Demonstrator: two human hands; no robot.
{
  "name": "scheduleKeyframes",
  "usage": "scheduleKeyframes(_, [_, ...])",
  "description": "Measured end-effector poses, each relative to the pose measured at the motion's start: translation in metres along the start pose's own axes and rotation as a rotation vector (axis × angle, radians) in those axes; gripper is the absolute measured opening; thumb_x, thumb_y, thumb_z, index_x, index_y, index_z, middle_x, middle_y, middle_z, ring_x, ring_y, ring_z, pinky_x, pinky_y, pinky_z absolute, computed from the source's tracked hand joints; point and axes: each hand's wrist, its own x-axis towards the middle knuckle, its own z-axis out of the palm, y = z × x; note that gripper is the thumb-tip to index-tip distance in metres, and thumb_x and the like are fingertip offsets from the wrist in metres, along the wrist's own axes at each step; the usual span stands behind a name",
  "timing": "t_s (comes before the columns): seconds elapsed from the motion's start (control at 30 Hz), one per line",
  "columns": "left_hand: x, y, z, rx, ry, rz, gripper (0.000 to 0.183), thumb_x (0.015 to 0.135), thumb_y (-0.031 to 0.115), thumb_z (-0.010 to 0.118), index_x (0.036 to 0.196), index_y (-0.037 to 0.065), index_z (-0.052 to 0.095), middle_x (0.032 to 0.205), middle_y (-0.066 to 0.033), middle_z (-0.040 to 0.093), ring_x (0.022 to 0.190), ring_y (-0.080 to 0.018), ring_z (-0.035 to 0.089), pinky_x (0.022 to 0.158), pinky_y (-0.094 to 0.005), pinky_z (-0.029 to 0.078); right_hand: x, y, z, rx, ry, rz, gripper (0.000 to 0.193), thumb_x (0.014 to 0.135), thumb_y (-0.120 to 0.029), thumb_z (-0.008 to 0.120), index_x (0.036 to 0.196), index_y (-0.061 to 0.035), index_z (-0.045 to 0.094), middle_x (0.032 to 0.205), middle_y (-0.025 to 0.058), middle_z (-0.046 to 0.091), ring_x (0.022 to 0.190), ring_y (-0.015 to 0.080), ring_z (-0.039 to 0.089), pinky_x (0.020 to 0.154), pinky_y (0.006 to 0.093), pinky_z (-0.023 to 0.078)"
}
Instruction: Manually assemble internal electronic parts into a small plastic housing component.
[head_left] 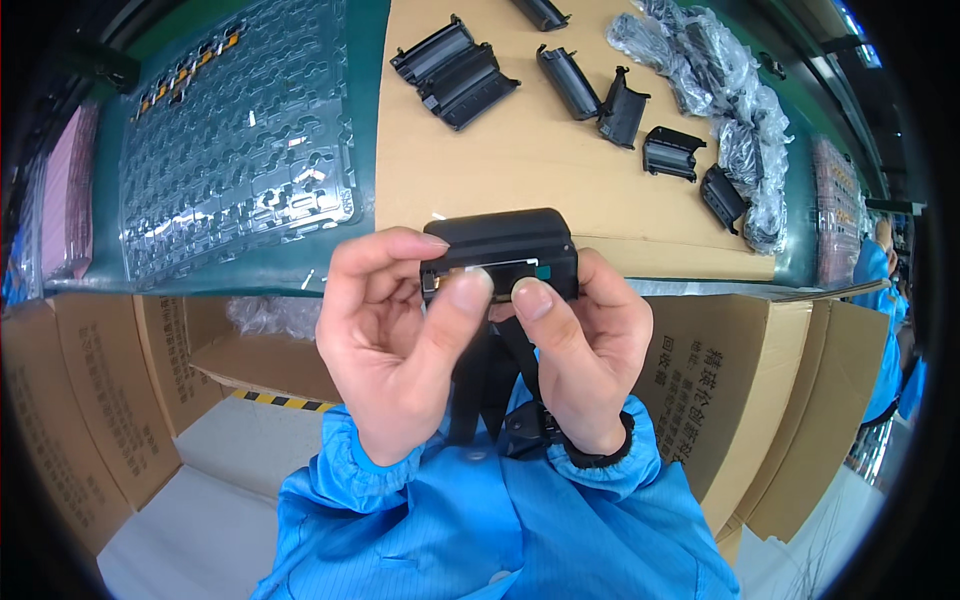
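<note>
Both my hands hold one black plastic housing (505,232) in front of my chest, just off the near edge of the table. It is a rounded, box-like part with a slot along its near side, where a thin light strip and a small green patch show. My left hand (395,330) grips the left end, its thumb pressed on the slot. My right hand (590,340) closes round the right end, with the thumb near the green patch. Further off on the cardboard sheet (460,170) lie several similar black plastic shells (455,75), some opened out.
A clear blister tray (240,160) lies at the left, with small orange-and-black parts (190,70) at its far end. Clear plastic bags (745,130) are heaped along the right. Cardboard boxes (90,400) stand below the table's edge on both sides. Another person's blue sleeve (870,270) shows at far right.
</note>
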Motion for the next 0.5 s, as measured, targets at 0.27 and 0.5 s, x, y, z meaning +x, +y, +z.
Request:
scheduleKeyframes(0.27, [0.001,-0.007,-0.005,-0.04,-0.035,0.01,0.032,0.088,-0.01,0.064,0.114,-0.002,0.047,0.1,-0.0151,0.064,0.095,-0.0158,0.063,0.085,-0.027,0.051,0.001,0.009,0.001,-0.019,0.009,-0.112,0.011,0.091,0.001,0.067,0.099,0.0081,0.062,0.094,0.0058,0.065,0.085,0.0075,0.055,0.076,0.0225,0.045])
scheduleKeyframes(0.5, [0.005,-0.01,-0.008,0.005,-0.104,0.081,0.037,0.088,-0.011,0.062,0.117,0.0,0.042,0.101,-0.0149,0.064,0.096,-0.0154,0.062,0.087,-0.0284,0.05,0.0,0.011,0.009,-0.122,0.097,-0.045,0.01,0.093,-0.003,0.067,0.095,0.0053,0.062,0.087,0.003,0.064,0.078,0.0065,0.053,0.07,0.0224,0.044])
